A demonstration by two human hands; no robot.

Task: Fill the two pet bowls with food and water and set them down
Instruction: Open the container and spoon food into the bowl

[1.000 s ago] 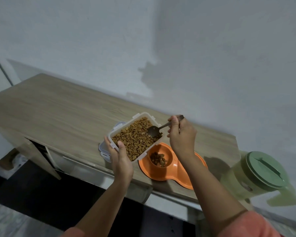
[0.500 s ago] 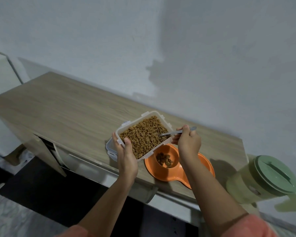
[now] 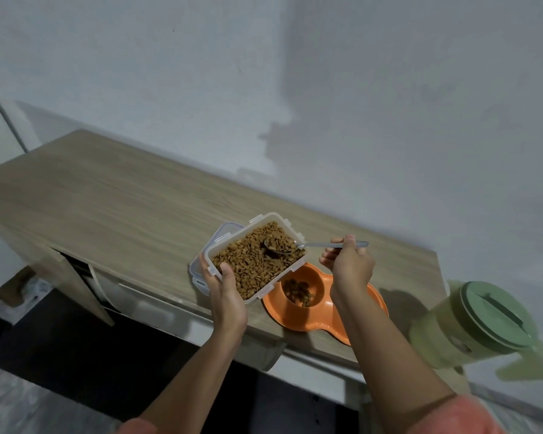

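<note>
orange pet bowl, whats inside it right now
The orange pet bowl has some kibble in its near well. The right hand and forearm cover the other well, so its contents cannot be seen.

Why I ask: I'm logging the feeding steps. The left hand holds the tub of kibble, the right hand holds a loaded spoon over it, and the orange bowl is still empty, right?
Not quite: the orange bowl already has some kibble in its near well, as the head view shows. The rest holds: the left hand grips the tub, and the right hand holds the loaded spoon over it.
</note>
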